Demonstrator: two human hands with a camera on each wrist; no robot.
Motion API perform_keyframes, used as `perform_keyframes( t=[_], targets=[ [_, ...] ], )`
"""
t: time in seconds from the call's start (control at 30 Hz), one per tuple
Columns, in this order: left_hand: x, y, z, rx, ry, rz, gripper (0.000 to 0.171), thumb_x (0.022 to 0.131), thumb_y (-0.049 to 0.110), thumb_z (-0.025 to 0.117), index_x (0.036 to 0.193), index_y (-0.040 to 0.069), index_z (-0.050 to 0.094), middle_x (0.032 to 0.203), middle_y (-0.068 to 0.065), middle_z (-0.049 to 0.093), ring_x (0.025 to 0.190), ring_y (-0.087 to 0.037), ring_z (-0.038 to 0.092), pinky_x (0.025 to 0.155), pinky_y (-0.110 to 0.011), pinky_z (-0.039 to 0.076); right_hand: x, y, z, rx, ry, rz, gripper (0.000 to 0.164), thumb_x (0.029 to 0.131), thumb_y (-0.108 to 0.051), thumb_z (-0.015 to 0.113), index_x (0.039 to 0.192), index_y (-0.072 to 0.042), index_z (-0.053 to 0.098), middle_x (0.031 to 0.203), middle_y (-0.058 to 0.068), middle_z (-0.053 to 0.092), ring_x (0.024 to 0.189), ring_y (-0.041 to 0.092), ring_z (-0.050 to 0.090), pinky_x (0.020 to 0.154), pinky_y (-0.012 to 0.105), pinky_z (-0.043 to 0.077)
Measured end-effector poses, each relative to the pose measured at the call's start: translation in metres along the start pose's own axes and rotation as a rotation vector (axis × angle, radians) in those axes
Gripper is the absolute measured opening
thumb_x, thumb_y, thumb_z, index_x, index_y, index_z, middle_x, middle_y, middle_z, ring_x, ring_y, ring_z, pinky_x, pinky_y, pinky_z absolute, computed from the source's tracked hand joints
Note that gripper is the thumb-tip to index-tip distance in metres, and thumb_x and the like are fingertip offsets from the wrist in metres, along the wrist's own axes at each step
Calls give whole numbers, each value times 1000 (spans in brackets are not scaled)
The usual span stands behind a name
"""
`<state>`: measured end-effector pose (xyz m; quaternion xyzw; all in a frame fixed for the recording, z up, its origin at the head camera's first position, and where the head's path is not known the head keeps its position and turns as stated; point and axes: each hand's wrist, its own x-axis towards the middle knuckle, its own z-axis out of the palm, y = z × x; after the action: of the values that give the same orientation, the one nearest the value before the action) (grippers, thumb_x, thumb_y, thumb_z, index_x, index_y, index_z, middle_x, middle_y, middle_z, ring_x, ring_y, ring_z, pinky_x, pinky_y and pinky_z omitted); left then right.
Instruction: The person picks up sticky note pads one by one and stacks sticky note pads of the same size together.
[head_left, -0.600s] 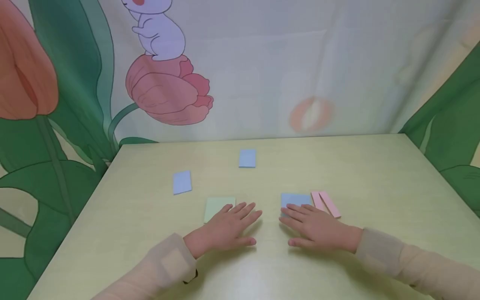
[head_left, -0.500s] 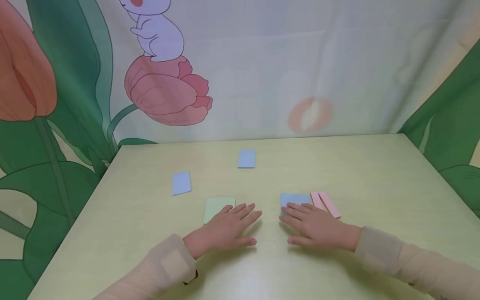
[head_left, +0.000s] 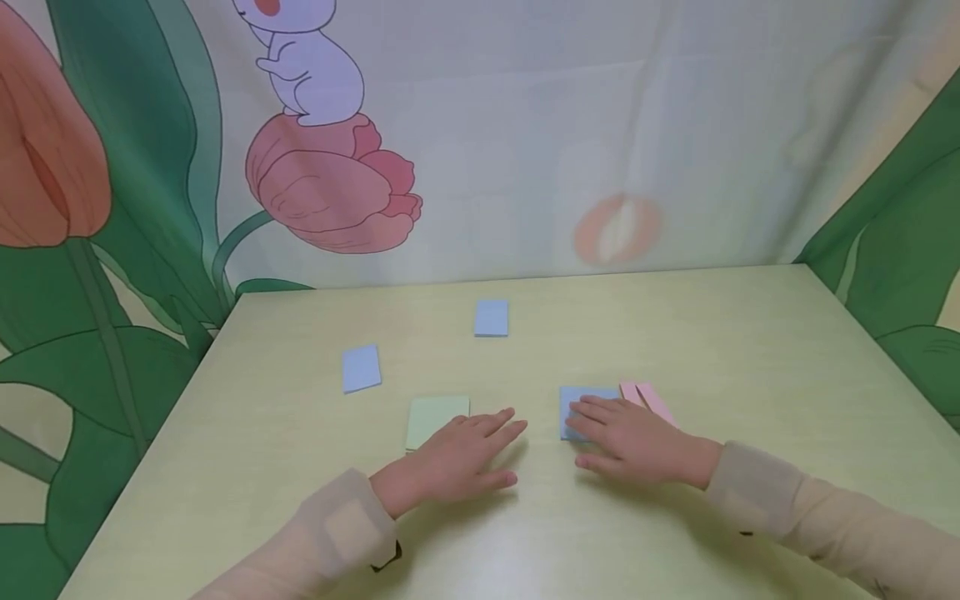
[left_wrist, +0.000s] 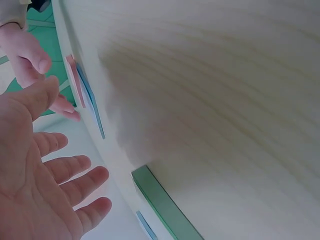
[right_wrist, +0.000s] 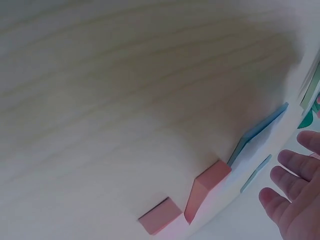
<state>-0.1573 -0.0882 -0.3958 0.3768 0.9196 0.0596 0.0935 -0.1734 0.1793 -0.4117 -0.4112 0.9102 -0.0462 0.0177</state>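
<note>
Head view: pale table [head_left: 517,362] before floral cloth [head_left: 495,158].

Head view: from above the near side, facing forward and down; widest, spanning left grip [head_left: 459,458], right grip [head_left: 637,440], surface [head_left: 750,350] and the curtain [head_left: 487,167] beyond. Left wrist view: low, close, rolled, looking across the surface, right grip included. Right wrist view: likewise low, close, rolled. Wrist views share the blue card [head_left: 572,393] and pink strips [head_left: 654,402], larger in the right one.
</note>
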Motion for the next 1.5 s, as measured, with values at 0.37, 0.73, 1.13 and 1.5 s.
perform_keyframes(
  t=[0.37,0.73,1.13,1.5],
  targets=[
    [6,7,3,-108,-8,-35,56,90,40,45,138,14,31,139,-6,40,125,-21,41,101,-38,35,4,2,0,-8,110,104,49,86,-39,53,121,-5,53,125,13,53,116,29,49,95,45,38],
    [15,15,-3,-244,21,-79,47,91,33,47,131,8,43,117,-6,58,103,-17,57,86,-30,46,11,0,-5,56,247,263,32,83,-23,59,107,-1,61,107,13,61,98,28,57,83,41,47],
    [30,19,-5,-432,23,-131,36,87,21,53,118,4,55,93,-4,64,72,-8,55,67,-19,43,19,8,-14,348,144,472,22,83,-16,53,96,0,64,77,5,59,65,13,49,59,25,41],
    [50,23,-6,-644,51,-239,36,86,20,53,118,4,55,93,-3,63,77,-12,54,69,-24,42,24,14,-13,381,102,583,16,81,-9,51,70,-4,61,62,2,53,55,13,42,51,23,34]
  ],
)
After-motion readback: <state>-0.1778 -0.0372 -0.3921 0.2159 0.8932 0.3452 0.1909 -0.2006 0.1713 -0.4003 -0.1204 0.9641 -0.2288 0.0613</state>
